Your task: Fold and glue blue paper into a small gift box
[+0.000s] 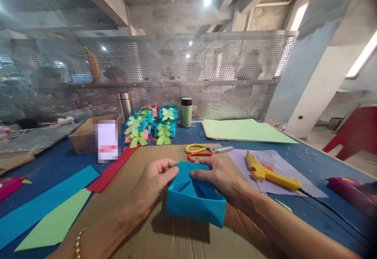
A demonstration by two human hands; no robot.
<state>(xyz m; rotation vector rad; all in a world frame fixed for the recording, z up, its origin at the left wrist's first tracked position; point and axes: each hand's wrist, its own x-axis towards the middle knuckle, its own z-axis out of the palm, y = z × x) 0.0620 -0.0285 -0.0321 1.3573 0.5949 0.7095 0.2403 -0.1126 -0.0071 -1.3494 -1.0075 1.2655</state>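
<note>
A blue folded paper box (196,208) is held above the cardboard sheet (126,227), its open side facing up and toward me. My left hand (157,180) pinches its far left edge between thumb and fingers. On the far right edge, my right hand (219,176) presses its thumb on the inner face, with the fingers behind the paper. Just beyond the box lie scissors (203,149) with one yellow and one red handle. To the right, a yellow glue gun (271,175) rests on a lilac paper sheet (312,188).
Several small paper boxes with green bows (165,131) stand at the back, near a green tumbler (186,112) and steel flask (125,107). Green sheets (247,130) lie back right. Blue (44,202), green (57,221) and red strips (114,168) lie left, below a carton (82,135).
</note>
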